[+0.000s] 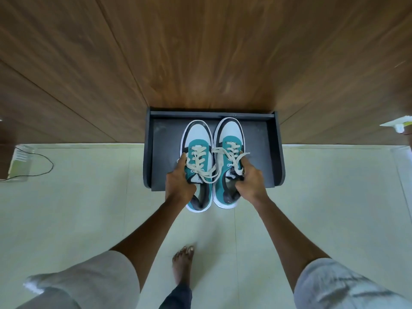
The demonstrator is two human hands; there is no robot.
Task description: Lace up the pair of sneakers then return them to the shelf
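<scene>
Two teal, white and black sneakers with cream laces point toes-first toward the wall over a dark grey shelf (270,152). My left hand (178,184) grips the left sneaker (198,139) at its side near the tongue. My right hand (250,181) grips the right sneaker (229,134) the same way. Both pairs of laces are threaded and tied, with loose loops crossing between the shoes. The heels stick out past the shelf's front edge. Whether the soles rest on the shelf board I cannot tell.
A wood-panelled wall (200,52) rises behind the shelf. Pale floor tiles (89,208) spread below. A clear box with a black cable (29,163) sits at the left. My bare foot (184,262) stands on the tiles below the shelf.
</scene>
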